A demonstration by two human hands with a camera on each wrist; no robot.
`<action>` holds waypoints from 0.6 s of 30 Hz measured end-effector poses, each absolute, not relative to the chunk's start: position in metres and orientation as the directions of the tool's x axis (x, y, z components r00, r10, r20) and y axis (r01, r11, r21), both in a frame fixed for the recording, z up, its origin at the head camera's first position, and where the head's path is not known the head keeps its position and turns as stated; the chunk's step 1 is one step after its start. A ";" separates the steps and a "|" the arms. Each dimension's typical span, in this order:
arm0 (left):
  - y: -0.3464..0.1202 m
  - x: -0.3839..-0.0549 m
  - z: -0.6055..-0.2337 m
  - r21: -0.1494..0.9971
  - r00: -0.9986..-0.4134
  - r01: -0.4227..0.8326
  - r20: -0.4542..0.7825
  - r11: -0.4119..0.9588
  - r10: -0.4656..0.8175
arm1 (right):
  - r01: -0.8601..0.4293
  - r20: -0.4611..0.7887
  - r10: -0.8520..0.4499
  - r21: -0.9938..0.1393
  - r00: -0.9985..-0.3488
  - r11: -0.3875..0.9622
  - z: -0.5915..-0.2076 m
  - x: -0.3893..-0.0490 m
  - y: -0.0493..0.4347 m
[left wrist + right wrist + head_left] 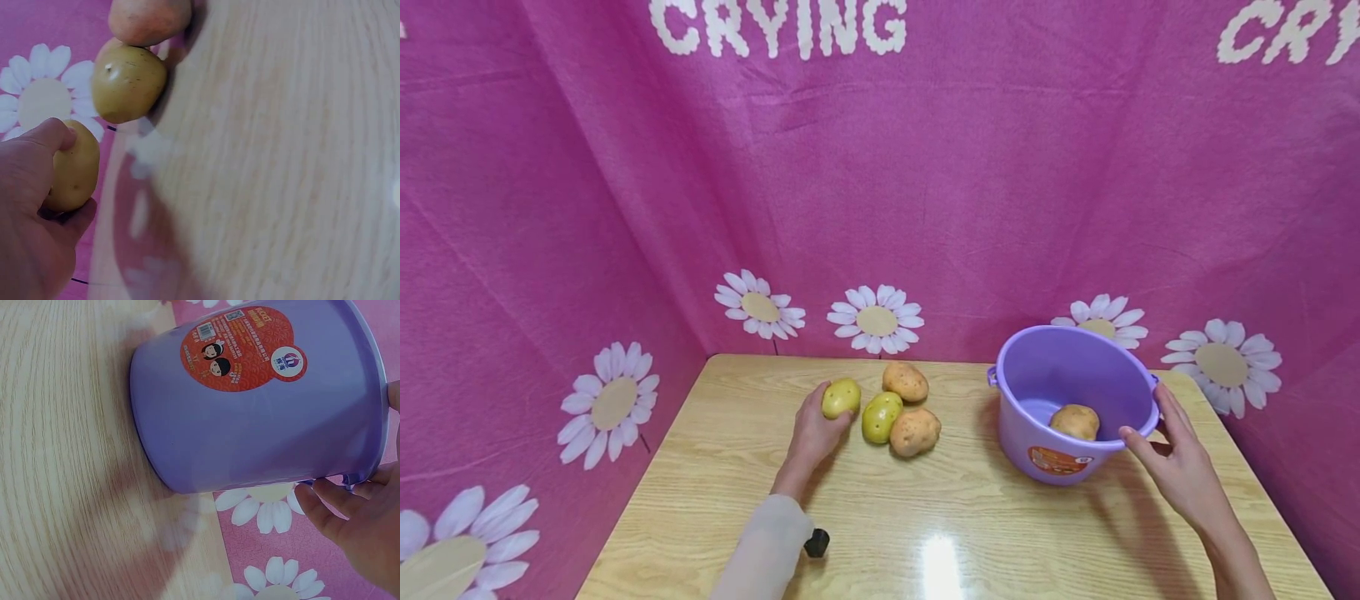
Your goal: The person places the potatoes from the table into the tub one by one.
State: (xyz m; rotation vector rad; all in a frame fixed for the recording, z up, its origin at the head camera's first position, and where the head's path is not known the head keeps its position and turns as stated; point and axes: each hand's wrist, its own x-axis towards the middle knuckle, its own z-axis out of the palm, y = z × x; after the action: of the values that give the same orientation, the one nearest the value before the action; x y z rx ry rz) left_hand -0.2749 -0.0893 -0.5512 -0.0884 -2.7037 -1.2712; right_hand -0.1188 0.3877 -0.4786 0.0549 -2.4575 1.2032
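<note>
"Left hand (820, 429) first: what is it doing?"

"Pinching a yellow-green potato (841, 398) between thumb and fingers. Whether that potato is clear of the bench (865, 500) or just touching it, the pictures don't settle."

"And around that hand?"

"Just to its right sits a second green potato (882, 417). One tan potato (916, 432) lies on that one's far side from the hand, touching it, and another tan one (906, 382) lies a little farther from the person."

"So where is the right hand (1180, 471)?"

"Well apart, at the purple bucket (1018, 437). Its thumb lies on the near rim and its fingers wrap the outside by the handle lug, so it grips the edge. Inside the bucket, to that hand's left, rests one more potato (1074, 422)."

"Which step would that make it?"

"Probably the pick-up part of loading the bucket: one potato in, one in the left hand, three beside it. The right hand seems to be steadying the bucket, mouth open toward the person."

"What does the next move call for?"

"Likely a carry to the right, high enough to pass over the neighbouring potatoes and the rim, then a low release, with the right hand's grip kept firm."
</note>
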 end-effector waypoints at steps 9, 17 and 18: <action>-0.094 -0.271 -0.529 0.767 -0.983 0.147 0.183 0.624 0.007 | -0.216 0.377 0.140 -0.754 -0.915 0.620 -0.480 -0.119 0.388; -0.095 -0.271 -0.511 0.793 -0.991 0.107 0.132 0.600 0.003 | -0.217 0.378 0.146 -0.760 -0.914 0.612 -0.480 -0.120 0.388; -0.095 -0.271 -0.509 0.793 -0.991 0.109 0.133 0.599 0.005 | -0.218 0.378 0.145 -0.761 -0.914 0.612 -0.480 -0.121 0.387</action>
State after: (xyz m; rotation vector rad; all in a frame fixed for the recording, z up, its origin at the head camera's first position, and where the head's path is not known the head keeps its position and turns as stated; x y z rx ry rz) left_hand -0.2706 -0.0950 -0.5085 -0.0974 -2.7033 -1.3536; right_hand -0.1205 0.3873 -0.4795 0.0580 -2.4344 1.2266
